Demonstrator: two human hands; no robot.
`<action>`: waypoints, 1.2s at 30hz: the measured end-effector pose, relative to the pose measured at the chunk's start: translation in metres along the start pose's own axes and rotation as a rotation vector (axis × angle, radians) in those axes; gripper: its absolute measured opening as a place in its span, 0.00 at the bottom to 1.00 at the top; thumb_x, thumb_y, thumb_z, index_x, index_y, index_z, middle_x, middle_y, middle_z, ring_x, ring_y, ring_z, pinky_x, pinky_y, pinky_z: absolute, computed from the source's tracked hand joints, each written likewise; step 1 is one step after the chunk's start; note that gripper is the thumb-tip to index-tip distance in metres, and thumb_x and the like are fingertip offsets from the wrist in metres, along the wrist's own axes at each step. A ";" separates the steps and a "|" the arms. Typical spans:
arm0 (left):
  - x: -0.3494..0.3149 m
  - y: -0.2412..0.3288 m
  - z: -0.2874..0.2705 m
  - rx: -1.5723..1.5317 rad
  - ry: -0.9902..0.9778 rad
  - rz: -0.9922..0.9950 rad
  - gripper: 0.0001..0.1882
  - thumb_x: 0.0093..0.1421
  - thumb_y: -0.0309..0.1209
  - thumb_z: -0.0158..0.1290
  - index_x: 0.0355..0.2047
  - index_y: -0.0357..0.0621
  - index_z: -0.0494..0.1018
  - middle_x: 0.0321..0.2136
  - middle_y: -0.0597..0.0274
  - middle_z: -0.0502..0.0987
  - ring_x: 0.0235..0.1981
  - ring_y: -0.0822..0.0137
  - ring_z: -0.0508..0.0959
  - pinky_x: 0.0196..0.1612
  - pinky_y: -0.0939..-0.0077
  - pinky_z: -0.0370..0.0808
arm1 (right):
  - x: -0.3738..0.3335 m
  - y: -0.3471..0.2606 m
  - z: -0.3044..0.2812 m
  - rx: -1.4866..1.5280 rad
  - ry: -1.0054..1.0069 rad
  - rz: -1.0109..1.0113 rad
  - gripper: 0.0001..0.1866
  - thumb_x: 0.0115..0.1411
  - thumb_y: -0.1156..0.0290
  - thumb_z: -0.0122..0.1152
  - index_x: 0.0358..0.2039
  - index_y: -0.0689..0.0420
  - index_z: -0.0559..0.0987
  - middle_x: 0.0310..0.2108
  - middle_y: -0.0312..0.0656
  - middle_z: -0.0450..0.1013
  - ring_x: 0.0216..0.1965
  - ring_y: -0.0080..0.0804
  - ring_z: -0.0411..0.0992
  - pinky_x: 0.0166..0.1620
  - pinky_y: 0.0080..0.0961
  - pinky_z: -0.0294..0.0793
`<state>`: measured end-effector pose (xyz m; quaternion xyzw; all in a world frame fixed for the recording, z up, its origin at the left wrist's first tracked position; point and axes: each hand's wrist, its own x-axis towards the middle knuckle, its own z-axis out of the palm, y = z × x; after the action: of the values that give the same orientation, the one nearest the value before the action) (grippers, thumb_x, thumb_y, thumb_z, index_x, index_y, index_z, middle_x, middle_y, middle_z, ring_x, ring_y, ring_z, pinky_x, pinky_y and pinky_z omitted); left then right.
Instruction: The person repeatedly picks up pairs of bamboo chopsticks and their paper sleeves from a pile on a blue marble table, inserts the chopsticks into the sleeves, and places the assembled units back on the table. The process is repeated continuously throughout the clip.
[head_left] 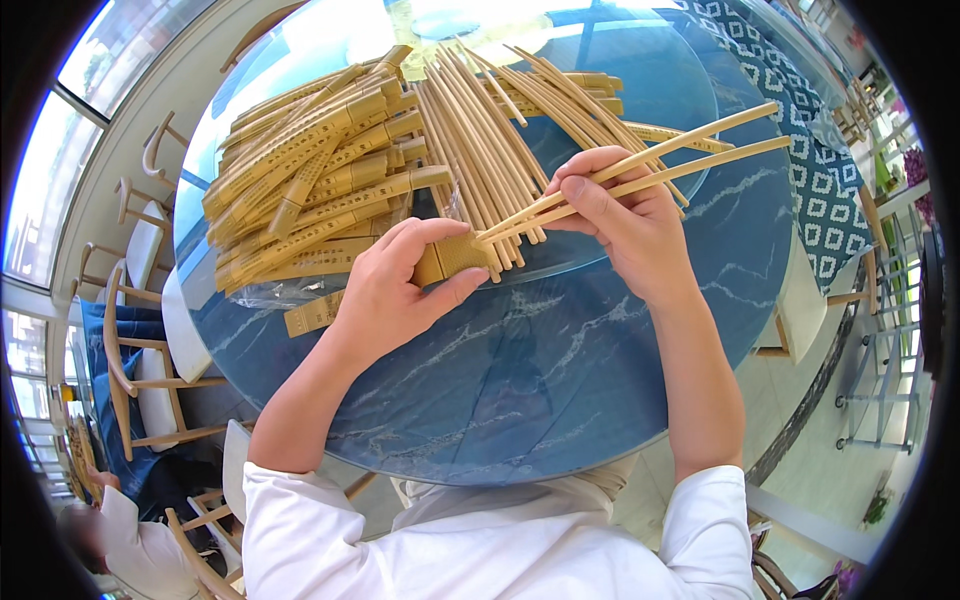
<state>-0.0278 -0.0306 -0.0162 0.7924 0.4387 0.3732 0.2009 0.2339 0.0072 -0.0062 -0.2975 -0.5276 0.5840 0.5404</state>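
Nearest, a white cloth shirt [510, 560] sits against the round blue marbled table [480, 430]. Just beyond, the left hand [405, 280] is curled part-closed, thumb and fingers gripping a flat tan paper sleeve [450, 258]. In comes the right hand [625, 215], pinched tight on a pair of pale wooden chopsticks [715, 163], slanting down leftward, tips right at the sleeve's end; whether they're inside, I can't tell! Behind the hands, loose pale wooden sticks [470, 150] lie lengthwise, with a heap of tan printed paper sleeves [320, 165] to their left. Farther right hangs a teal-and-white patterned cloth [820, 160].
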 end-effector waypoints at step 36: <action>0.000 0.001 -0.010 -0.868 -0.117 -0.380 0.19 0.71 0.22 0.53 0.61 0.39 0.69 0.47 0.59 0.81 0.47 0.74 0.81 0.49 0.81 0.76 | -0.006 0.005 0.006 0.068 -0.059 -0.103 0.08 0.70 0.76 0.64 0.49 0.60 0.80 0.43 0.39 0.80 0.45 0.24 0.81 0.45 0.21 0.85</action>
<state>-0.0349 -0.0313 -0.0093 0.5607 0.3676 0.4333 0.6023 0.2281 0.0010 -0.0110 -0.2340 -0.5377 0.5815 0.5638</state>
